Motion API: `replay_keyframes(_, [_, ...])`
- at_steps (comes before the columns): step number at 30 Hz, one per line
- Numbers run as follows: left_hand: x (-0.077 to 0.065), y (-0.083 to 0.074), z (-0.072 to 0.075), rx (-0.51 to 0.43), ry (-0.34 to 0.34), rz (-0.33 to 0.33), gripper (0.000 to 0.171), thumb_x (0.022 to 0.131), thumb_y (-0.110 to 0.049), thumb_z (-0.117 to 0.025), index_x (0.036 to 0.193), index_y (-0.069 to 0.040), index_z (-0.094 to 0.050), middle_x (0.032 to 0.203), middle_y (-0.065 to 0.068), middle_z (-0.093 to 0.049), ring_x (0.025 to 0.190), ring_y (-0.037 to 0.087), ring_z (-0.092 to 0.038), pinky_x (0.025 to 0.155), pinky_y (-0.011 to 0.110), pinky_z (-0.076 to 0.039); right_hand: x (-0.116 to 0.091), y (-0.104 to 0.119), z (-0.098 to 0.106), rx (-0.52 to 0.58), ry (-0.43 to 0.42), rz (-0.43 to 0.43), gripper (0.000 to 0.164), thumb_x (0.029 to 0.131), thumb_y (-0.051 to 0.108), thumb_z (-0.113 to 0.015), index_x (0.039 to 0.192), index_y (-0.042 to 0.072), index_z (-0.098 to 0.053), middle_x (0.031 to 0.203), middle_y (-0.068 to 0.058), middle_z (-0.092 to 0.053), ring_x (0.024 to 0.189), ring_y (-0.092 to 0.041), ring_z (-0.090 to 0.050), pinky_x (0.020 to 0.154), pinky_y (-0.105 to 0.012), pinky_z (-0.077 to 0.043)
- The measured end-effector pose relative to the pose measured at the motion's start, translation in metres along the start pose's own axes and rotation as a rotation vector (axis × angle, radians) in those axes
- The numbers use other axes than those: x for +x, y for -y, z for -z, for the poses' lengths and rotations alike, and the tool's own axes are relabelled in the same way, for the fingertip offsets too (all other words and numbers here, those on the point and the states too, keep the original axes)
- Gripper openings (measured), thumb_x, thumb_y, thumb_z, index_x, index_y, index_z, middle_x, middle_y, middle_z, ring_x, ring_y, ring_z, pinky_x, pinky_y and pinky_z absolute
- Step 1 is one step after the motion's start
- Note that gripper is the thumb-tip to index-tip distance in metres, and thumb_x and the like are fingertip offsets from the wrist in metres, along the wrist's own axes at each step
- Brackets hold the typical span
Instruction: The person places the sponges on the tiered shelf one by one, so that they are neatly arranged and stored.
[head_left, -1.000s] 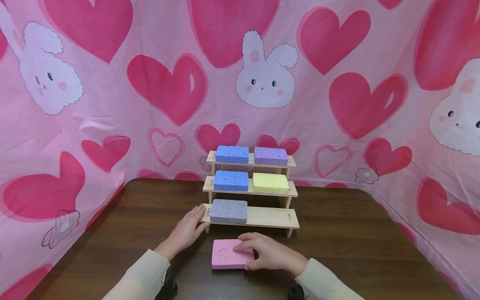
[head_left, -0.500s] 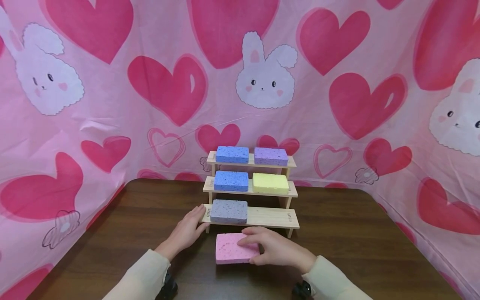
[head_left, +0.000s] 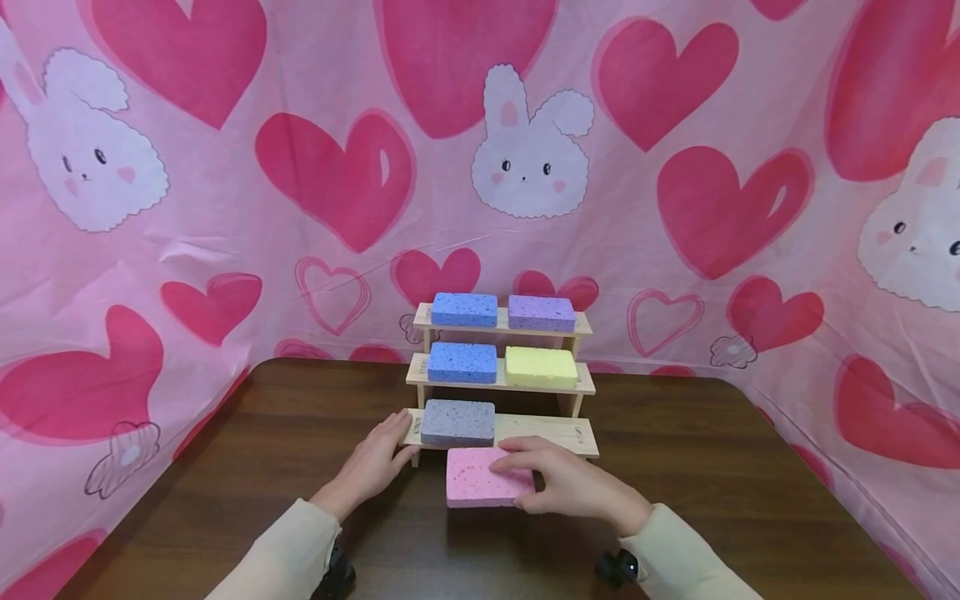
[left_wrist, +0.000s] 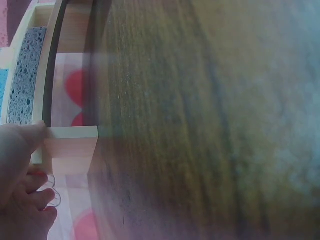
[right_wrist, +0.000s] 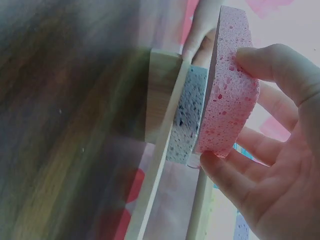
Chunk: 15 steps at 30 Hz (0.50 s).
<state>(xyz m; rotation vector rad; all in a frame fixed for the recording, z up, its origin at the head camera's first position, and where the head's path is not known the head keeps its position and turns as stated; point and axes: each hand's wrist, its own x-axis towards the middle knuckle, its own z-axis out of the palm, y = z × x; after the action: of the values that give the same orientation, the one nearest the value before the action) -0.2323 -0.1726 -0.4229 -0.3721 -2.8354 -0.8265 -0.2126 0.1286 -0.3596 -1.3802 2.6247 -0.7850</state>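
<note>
My right hand [head_left: 573,483] grips a pink sponge [head_left: 480,479] by its right end, thumb on its near side and fingers over the top and far side. The sponge is held above the table, just in front of the lowest step of a three-step wooden rack [head_left: 540,429]. In the right wrist view the pink sponge [right_wrist: 230,95] partly covers a grey sponge [right_wrist: 187,120]. My left hand [head_left: 372,462] holds the left end of that lowest step, its thumb [left_wrist: 35,134] against the front edge. The grey sponge [head_left: 457,422] lies on the step's left half.
On the middle step lie a blue sponge [head_left: 462,362] and a yellow sponge [head_left: 541,367]. The top step bears another blue sponge [head_left: 464,309] and a purple sponge [head_left: 542,312]. The rack stands on a dark wooden table [head_left: 697,475], before a pink heart-and-rabbit cloth [head_left: 450,192].
My right hand has lifted the pink sponge off the table and moved it forward and slightly right, up to the lowest step. My left hand stays in place.
</note>
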Motion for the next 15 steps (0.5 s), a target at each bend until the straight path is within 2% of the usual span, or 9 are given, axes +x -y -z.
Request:
replay_keyframes(4, [0.001, 0.0, -0.001, 0.0, 0.004, 0.012, 0.062, 0.086, -0.022, -0.065, 0.138, 0.0, -0.039, 0.143, 0.017, -0.034, 0.132, 0.035, -0.027, 0.104, 0.049, -0.026, -0.002, -0.001, 0.005, 0.017, -0.01, -0.027, 0.043, 0.078, 0.019, -0.072, 0.12, 0.02, -0.063, 0.133, -0.005, -0.048, 0.12, -0.021, -0.043, 0.098, -0.041, -0.038])
replay_keyframes(8, [0.001, 0.0, 0.0, -0.011, 0.011, 0.026, 0.062, 0.087, -0.023, -0.065, 0.139, -0.001, -0.038, 0.144, 0.016, -0.033, 0.132, 0.034, -0.026, 0.104, 0.049, -0.025, -0.004, -0.004, 0.009, 0.007, -0.036, -0.018, 0.043, 0.077, 0.017, -0.072, 0.119, 0.02, -0.063, 0.133, -0.006, -0.048, 0.12, -0.022, -0.043, 0.098, -0.043, -0.037])
replay_keyframes(15, [0.001, 0.0, 0.0, -0.008, 0.005, 0.013, 0.062, 0.087, -0.023, -0.065, 0.138, 0.0, -0.039, 0.143, 0.017, -0.033, 0.132, 0.035, -0.027, 0.104, 0.049, -0.025, -0.007, -0.007, 0.017, 0.023, -0.05, -0.061, 0.044, 0.078, 0.014, -0.071, 0.121, 0.019, -0.062, 0.136, -0.004, -0.045, 0.124, -0.02, -0.038, 0.098, -0.043, -0.037])
